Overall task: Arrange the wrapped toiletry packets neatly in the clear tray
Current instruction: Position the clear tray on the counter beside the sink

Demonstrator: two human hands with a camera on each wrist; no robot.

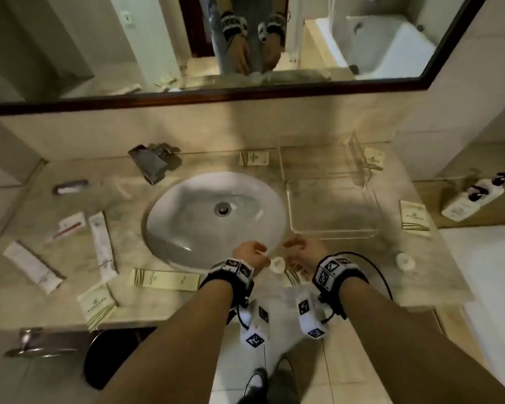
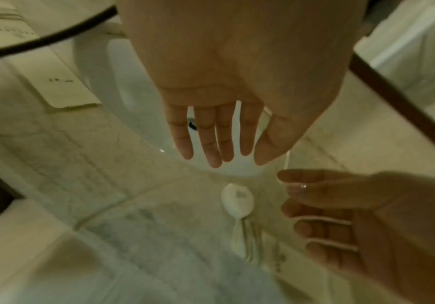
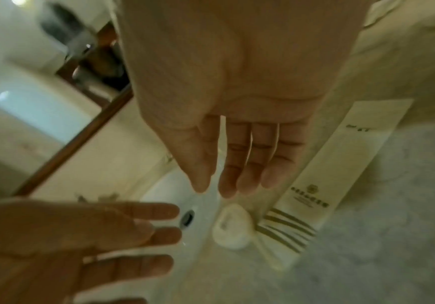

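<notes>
White round packet on marble between both empty, slack-fingered grips.

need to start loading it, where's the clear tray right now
In the head view the clear tray sits on the counter right of the sink, just beyond the right hand.

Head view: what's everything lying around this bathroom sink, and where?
clear tray: one, transparent, right of the sink, nothing in it
sink: one, white, counter centre
cream packets: about seven, scattered around the sink and tray
white wrapped sticks: three, left counter
round white soaps: two, front edge, one between the hands
pump bottles: two, white, far right
tap: one, metal, behind sink
left hand: open, holds nothing
right hand: open, holds nothing
</notes>
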